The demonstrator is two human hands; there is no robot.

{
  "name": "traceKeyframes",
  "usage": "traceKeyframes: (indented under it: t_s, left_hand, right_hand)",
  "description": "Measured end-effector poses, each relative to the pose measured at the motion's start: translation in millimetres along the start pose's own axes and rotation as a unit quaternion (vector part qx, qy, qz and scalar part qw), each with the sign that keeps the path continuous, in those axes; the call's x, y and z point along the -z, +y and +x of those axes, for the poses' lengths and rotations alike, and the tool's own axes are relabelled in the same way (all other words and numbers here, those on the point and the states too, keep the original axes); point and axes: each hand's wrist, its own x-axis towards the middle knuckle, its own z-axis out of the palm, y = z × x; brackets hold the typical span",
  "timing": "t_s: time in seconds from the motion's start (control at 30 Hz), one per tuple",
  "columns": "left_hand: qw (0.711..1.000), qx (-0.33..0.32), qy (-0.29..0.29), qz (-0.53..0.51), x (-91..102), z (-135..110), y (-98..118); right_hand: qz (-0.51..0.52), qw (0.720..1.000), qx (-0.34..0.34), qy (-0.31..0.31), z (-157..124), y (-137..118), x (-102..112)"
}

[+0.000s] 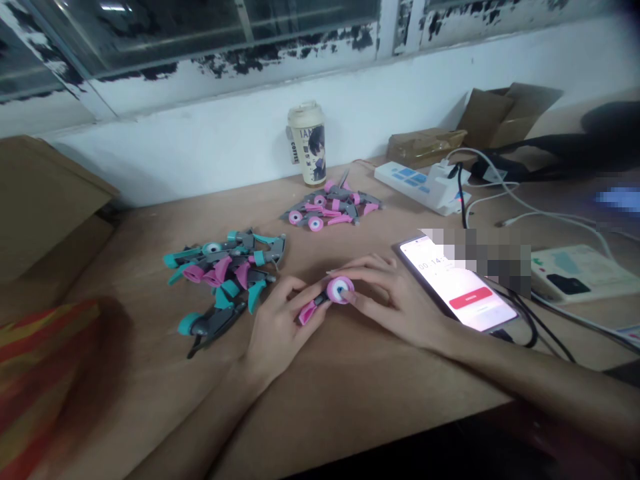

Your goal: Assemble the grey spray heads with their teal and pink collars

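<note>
My left hand and my right hand meet at the middle of the wooden table, both closed on one small pink toy part. Its round pink cap with a white centre sits under my right fingertips, and its pink handle end pokes out between my left fingers. To the left lies a heap of teal, pink and grey parts. Farther back lies a smaller heap of pink and grey parts.
A lit phone lies just right of my right hand. Behind it are a white power strip with cables, a cup by the wall, cardboard boxes at left and back right, and a white device.
</note>
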Motion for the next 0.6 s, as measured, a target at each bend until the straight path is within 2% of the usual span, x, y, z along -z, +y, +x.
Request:
traceKeyframes:
  t_s: [0.2,0.3,0.6]
  left_hand:
    - [0.995,-0.042,-0.053,0.072,2.7,-0.3,-8.5]
    - [0.991,-0.061,-0.060,0.103,4.3,0.4,-11.6]
    - [0.977,-0.115,-0.100,0.150,8.0,3.1,-9.7]
  right_hand:
    - [-0.022,0.999,0.020,-0.034,4.2,12.5,-3.0]
    - [-0.032,0.998,0.022,-0.044,6.8,18.3,-3.6]
    - [0.096,0.993,-0.020,-0.069,6.9,23.5,-9.1]
